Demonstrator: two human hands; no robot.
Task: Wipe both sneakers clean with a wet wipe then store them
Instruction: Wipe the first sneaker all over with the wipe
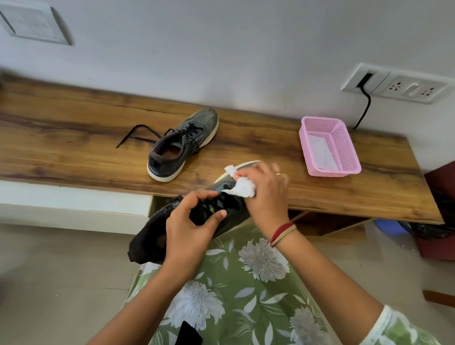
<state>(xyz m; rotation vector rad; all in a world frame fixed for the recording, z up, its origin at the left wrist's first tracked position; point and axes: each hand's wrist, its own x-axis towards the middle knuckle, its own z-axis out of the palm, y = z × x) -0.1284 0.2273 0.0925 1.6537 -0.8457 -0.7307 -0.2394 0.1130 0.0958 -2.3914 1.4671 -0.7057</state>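
Observation:
My left hand (191,229) grips a dark grey sneaker (147,243) around its laced middle, holding it over my lap with the toe pointing toward the bench. My right hand (264,192) holds a crumpled white wet wipe (243,187) pressed against the toe end of that sneaker. Much of the shoe's front is hidden by my right hand. The second grey sneaker (180,145) stands upright on the wooden bench (59,135), toe toward the wall, with one black lace trailing out to the left.
A pink plastic basket (345,148) with white wipes inside sits on the bench at the right. A wall socket with a black cord (364,101) is above it. Open shelves lie under the bench. A blue object and a black bag sit at the far right floor.

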